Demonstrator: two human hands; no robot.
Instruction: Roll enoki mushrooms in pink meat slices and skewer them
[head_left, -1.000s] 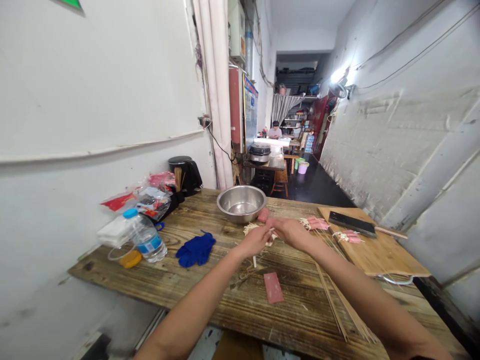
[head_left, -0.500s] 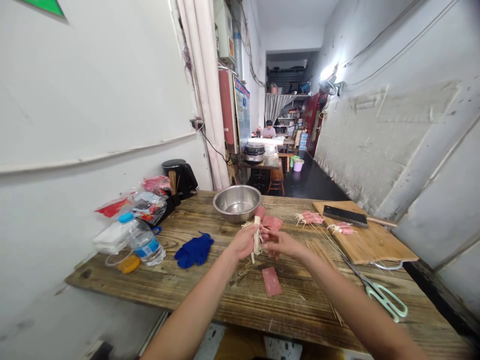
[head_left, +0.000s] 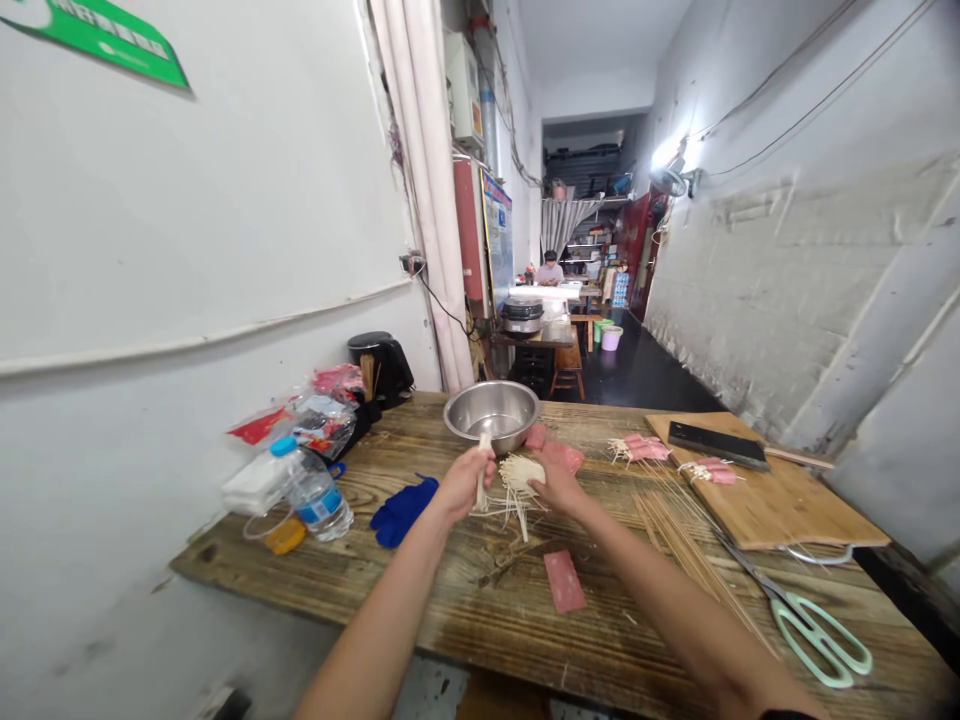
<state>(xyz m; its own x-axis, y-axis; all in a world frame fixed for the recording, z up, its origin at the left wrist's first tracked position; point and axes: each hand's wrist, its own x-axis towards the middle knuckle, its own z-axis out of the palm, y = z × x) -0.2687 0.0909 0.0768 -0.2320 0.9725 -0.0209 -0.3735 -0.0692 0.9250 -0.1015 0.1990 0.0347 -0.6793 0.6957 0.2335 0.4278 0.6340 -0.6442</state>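
My left hand (head_left: 463, 486) is closed around a small bunch of enoki mushrooms (head_left: 484, 450), held upright in front of the metal bowl (head_left: 491, 392). A larger pile of loose enoki (head_left: 519, 476) lies on the table just right of it. My right hand (head_left: 561, 484) grips the right side of that pile, its fingertips partly hidden. Behind this hand are pink meat slices (head_left: 573, 460). Another flat pink slice (head_left: 564, 582) lies by itself nearer to me.
Pink rolls with enoki (head_left: 641, 447) lie at the right, more (head_left: 716, 471) on the cutting board (head_left: 810, 505) beside a dark cleaver (head_left: 716, 445). Skewers (head_left: 690, 560) and scissors (head_left: 817, 630) lie closer. Leftward are a blue glove (head_left: 405, 512) and water bottle (head_left: 319, 495).
My hands have moved apart. The left has lifted a small bunch of enoki leftward toward the bowl; the right is now at the larger pile on the table. The view has shifted slightly left.
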